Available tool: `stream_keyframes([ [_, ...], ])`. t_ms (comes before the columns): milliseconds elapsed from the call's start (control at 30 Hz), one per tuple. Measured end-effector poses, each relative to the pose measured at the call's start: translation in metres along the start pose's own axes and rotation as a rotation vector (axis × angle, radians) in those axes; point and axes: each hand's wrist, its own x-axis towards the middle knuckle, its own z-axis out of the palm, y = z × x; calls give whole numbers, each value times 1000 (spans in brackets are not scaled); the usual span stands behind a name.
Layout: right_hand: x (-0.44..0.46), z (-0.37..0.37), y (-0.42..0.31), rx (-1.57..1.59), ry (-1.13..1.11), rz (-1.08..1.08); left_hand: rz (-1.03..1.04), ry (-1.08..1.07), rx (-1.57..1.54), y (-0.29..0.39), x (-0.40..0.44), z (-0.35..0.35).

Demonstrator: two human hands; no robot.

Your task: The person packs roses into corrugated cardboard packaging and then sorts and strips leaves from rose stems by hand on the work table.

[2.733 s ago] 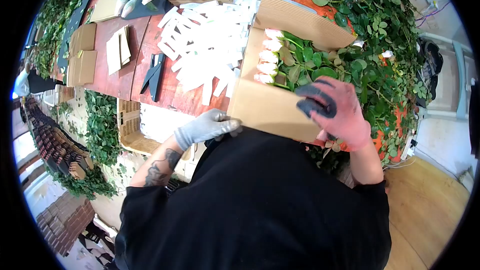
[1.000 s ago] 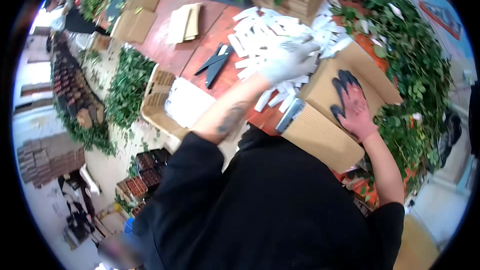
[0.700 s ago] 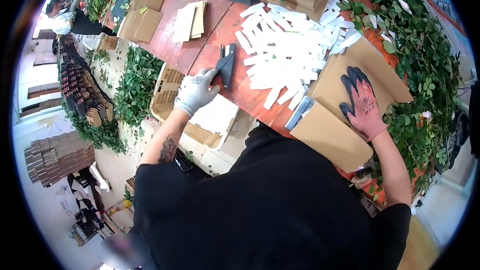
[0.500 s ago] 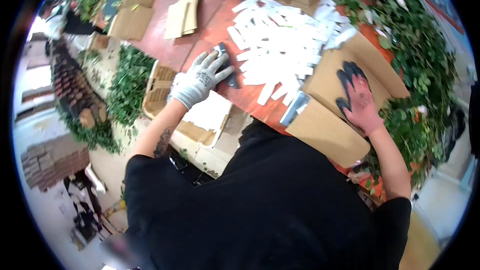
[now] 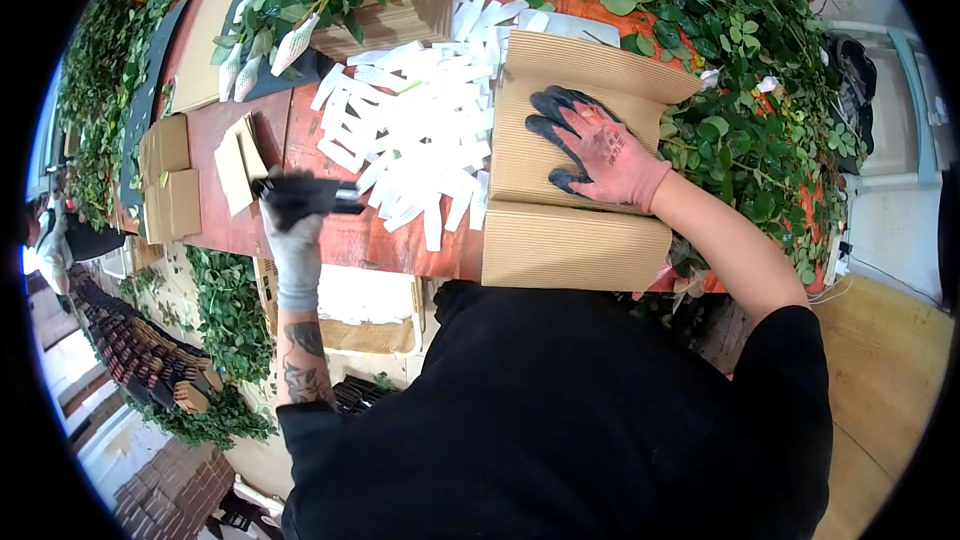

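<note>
My left hand, in a grey glove, is closed around a black stapler-like tool, blurred by motion and raised over the table's front edge. My right hand, in a pink and black glove, lies flat with fingers spread on ribbed brown cardboard. One cardboard flap stands up behind that hand, and another part lies toward my body. No roses show in the cardboard now. White paper strips are heaped between my two hands.
Leafy stems cover the right side. Stacked cardboard stands at the back, with netted buds beside it. Small card pieces and a folded brown box lie left. A basket is below the table edge.
The roses seen earlier are now hidden under folded cardboard. My left hand reached the black tool on the table, closed on it and lifted it. My right hand stays pressed on the cardboard; the view has turned.
</note>
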Motion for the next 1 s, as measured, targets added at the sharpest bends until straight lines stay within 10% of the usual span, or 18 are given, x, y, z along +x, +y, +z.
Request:
stream_keyframes([
  [100, 1, 4, 0, -39, 301, -144, -125, -30, -666, 13, 23, 55],
  [167, -1, -6, -4, -9, 2, -5, -88, -29, -801, -10, 46, 81],
  [1000, 5, 2, -3, -58, 24, 0, -21, -110, -877, -58, 129, 204],
])
